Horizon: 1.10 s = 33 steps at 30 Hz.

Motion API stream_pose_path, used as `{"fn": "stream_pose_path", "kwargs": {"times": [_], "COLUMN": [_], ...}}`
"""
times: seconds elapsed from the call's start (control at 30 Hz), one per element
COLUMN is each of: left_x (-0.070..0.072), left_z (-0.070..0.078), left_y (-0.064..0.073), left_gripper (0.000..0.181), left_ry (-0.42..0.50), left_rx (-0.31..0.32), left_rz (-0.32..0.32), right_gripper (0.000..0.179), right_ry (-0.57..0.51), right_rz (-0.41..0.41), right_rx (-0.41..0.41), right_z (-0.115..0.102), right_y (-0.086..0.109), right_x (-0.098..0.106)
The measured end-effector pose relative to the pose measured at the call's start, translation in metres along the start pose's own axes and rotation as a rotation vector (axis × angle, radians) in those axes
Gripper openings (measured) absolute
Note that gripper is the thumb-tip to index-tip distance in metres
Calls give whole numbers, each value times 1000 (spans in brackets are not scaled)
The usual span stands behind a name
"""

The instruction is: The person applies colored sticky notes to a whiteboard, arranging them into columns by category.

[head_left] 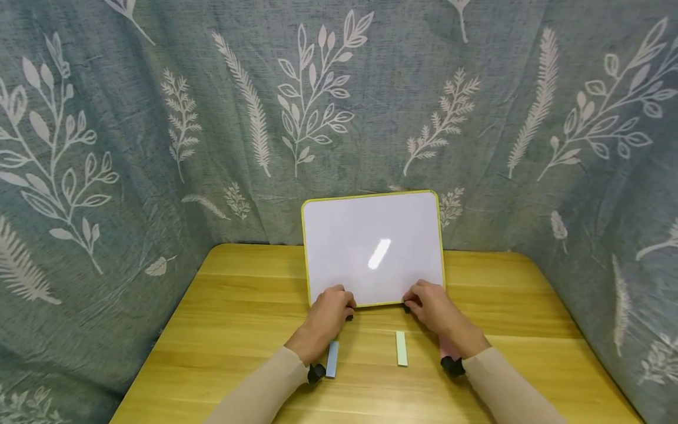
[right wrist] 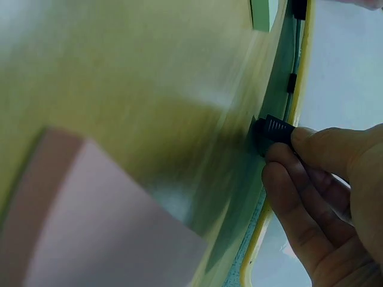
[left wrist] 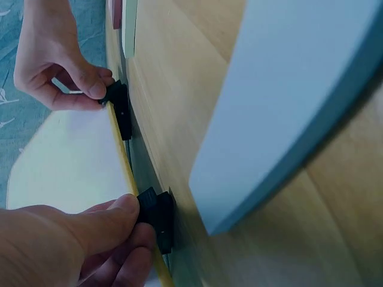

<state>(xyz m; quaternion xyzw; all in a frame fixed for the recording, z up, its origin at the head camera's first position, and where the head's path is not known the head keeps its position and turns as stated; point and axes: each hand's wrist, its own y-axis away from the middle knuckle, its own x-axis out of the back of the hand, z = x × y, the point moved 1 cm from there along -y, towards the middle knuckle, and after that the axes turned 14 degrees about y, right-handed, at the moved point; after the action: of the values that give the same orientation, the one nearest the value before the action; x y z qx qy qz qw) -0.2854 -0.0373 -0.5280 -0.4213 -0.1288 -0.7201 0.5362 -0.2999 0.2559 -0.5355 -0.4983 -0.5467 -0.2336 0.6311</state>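
A whiteboard (head_left: 371, 253) with a thin yellow frame stands upright, tilted slightly back, at the far side of the table. Along its bottom edge are black clip-like feet. My left hand (head_left: 329, 309) pinches the left black foot (left wrist: 157, 218) between thumb and fingers at the yellow edge. The right hand (head_left: 431, 303) likewise holds the right black foot (right wrist: 275, 131), its thumb on the ridged top. In the left wrist view, both feet straddle the board's edge just above the wood.
Between the forearms lie a blue strip-like block (head_left: 332, 359) and a pale green one (head_left: 401, 348). A pink block (right wrist: 108, 221) sits under the right wrist, partly hidden in the head view. A patterned grey-green curtain (head_left: 339, 118) surrounds the wooden table (head_left: 238, 306).
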Motion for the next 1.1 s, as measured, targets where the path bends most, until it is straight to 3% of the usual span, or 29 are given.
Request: {"fn": "stream_pose_path", "kwargs": {"times": [0.5, 1.1], "left_x": [5, 9], "left_z": [-13, -10], "left_y": [-2, 0], "left_gripper": [6, 6], "left_ry": [36, 45], "left_rx": [-42, -19], "left_rz": [9, -13], "right_gripper": [11, 11], "right_ry": [2, 7], "right_rz": [23, 0], "right_rx": [26, 15], "right_z": [-13, -14], "right_y": [8, 9], "right_x": [0, 2]}}
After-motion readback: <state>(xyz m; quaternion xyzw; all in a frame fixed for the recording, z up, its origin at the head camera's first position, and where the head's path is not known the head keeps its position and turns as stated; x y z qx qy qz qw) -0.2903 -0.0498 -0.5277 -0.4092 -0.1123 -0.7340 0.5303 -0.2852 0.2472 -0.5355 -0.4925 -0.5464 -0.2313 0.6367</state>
